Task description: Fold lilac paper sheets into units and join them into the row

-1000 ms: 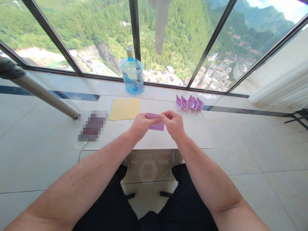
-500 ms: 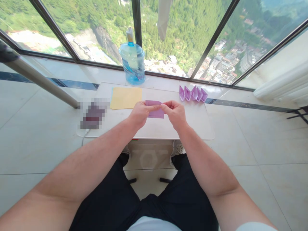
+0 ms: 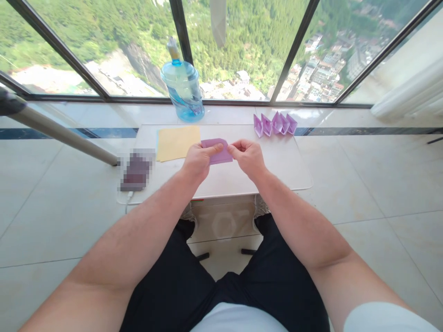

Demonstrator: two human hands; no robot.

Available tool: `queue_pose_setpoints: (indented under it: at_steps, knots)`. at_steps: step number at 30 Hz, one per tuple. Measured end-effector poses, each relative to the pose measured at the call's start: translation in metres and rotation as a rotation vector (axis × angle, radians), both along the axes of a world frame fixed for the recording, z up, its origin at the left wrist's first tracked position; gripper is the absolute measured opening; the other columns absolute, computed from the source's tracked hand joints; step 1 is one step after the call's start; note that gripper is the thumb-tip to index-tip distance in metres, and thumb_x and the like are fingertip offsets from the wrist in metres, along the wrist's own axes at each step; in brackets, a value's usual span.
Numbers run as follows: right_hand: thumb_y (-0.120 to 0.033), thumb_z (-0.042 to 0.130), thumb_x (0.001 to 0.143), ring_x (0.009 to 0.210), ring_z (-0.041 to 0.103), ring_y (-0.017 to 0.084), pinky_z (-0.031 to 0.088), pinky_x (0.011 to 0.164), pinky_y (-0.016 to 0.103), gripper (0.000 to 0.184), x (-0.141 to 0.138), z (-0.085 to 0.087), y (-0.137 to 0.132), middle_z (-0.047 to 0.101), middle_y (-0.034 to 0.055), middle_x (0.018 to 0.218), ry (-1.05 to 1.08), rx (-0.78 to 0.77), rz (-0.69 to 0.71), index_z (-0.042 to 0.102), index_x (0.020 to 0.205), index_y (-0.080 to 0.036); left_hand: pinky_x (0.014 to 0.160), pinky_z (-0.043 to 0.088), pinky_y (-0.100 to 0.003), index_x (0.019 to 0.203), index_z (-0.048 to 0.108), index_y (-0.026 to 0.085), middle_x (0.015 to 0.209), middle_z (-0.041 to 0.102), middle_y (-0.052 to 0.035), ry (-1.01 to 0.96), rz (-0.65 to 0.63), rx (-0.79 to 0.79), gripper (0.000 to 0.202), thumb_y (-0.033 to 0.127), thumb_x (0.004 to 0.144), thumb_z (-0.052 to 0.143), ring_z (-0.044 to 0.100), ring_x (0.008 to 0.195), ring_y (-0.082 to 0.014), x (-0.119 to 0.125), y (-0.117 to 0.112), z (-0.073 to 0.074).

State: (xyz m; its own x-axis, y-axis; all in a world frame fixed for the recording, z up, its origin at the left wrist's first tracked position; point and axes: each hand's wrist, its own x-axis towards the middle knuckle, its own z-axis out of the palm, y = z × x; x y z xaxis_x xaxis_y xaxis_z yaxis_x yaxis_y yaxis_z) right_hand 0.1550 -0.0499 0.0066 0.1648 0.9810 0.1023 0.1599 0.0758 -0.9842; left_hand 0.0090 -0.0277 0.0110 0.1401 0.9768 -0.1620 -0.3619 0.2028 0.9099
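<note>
A folded sheet of purple paper (image 3: 219, 157) is held above the low white table. My left hand (image 3: 197, 162) grips it from the left, thumb laid flat across its face and the fingers hidden beneath. At the paper's right edge, my right hand (image 3: 249, 156) is closed in a pinch, thumb and forefinger at the upper corner. Beyond the right hand, several folded purple paper boats (image 3: 277, 124) stand in a row at the table's far edge. A stack of yellow paper (image 3: 177, 143) lies just past my left hand, with a light blue edge showing at its left.
The white table (image 3: 277, 173) stands over my feet. A blue water jug (image 3: 183, 87) is behind it by the window. At the table's left lies a pixelated dark object (image 3: 135, 171) with a white cable (image 3: 128, 197). A grey pole (image 3: 69, 129) slants in from the left.
My left thumb has drawn back leftward on the purple paper, and a gap now shows between it and my right fingertips. The paper is slightly tilted. The whole view has turned a little.
</note>
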Motion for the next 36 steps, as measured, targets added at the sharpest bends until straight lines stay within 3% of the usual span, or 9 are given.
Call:
queue_pose_setpoints:
  at_steps: [17,22,26,29,32,34,36]
  knots:
    - [-0.041,0.068,0.076,0.062,0.058,0.015,0.044,0.059,0.028,0.023,0.001,-0.005,0.001,0.066,-0.0006,0.063,-0.066,0.010,0.000,0.068,0.069,-0.019,0.079,0.054,-0.033,0.079,0.069,0.015,0.077,0.070,-0.0021,-0.015,0.055,-0.038,0.031,0.024,0.054,0.086,0.068,0.081,-0.0204,0.004,0.002,-0.004]
    - [-0.040,0.068,0.075,0.056,0.054,0.013,0.041,0.055,0.026,0.024,0.006,-0.005,0.003,0.062,-0.0016,0.057,-0.142,-0.011,0.009,0.066,0.063,-0.019,0.079,0.054,-0.033,0.082,0.070,0.014,0.080,0.071,-0.0036,-0.009,0.057,-0.040,0.038,0.032,0.054,0.089,0.067,0.080,-0.0193,0.002,0.001,-0.006]
    - [-0.037,0.070,0.072,0.053,0.053,0.012,0.041,0.052,0.026,0.022,0.018,-0.005,0.007,0.061,-0.0018,0.055,-0.144,-0.088,0.040,0.066,0.062,-0.018,0.068,0.052,-0.030,0.096,0.074,0.014,0.082,0.072,-0.0054,0.060,0.037,-0.027,0.045,0.039,0.060,0.085,0.066,0.073,-0.0169,-0.008,0.004,-0.002]
    - [-0.040,0.072,0.073,0.056,0.058,0.013,0.047,0.055,0.026,0.024,0.025,-0.002,0.006,0.066,-0.0003,0.061,-0.043,-0.118,0.111,0.072,0.078,-0.017,0.064,0.053,-0.030,0.103,0.074,0.013,0.077,0.072,-0.0058,0.179,0.056,0.011,0.048,0.033,0.060,0.083,0.065,0.068,-0.0167,-0.016,0.006,0.001]
    - [-0.040,0.077,0.072,0.069,0.065,0.014,0.053,0.063,0.027,0.051,0.028,0.003,0.003,0.075,0.0012,0.083,0.077,-0.057,0.263,0.068,0.119,-0.023,0.056,0.051,-0.029,0.105,0.072,0.013,0.069,0.071,-0.0048,0.279,0.107,0.074,0.049,0.032,0.061,0.081,0.062,0.060,-0.0163,-0.018,0.007,0.002]
    - [-0.039,0.081,0.069,0.072,0.066,0.014,0.054,0.066,0.028,0.053,0.029,0.005,0.001,0.076,0.0025,0.091,0.111,-0.036,0.370,0.068,0.118,-0.024,0.053,0.050,-0.027,0.097,0.070,0.014,0.063,0.069,-0.0031,0.279,0.144,0.094,0.041,0.033,0.062,0.081,0.061,0.056,-0.0158,-0.018,0.006,0.003]
    - [-0.039,0.084,0.066,0.074,0.066,0.014,0.055,0.070,0.030,0.044,0.029,0.005,0.000,0.076,0.0029,0.090,0.129,-0.020,0.378,0.072,0.105,-0.021,0.053,0.052,-0.028,0.086,0.066,0.015,0.062,0.068,-0.0025,0.243,0.141,0.087,0.034,0.033,0.062,0.081,0.062,0.056,-0.0160,-0.018,0.005,0.005]
